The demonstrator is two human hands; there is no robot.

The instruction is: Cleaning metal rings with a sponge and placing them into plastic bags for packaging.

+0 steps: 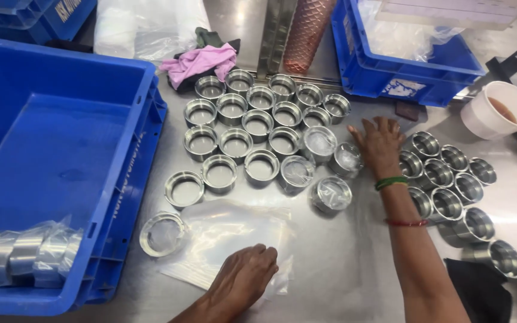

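Clear plastic bags [234, 230] lay flat in a stack on the steel table, under the left hand [243, 278]. White label [403, 88] stuck on the far blue crate [390, 66]; bagged rings [25, 254] sat in the near blue crate [61, 149].

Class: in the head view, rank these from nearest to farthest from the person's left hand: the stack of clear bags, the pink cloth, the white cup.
From the left hand:
1. Stack of clear bags, under the hand.
2. Pink cloth, far side, table's back.
3. White cup, far right.

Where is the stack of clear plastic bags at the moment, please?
In the head view, the stack of clear plastic bags lies on the steel table at lower centre, under the left hand, right of the blue crate.
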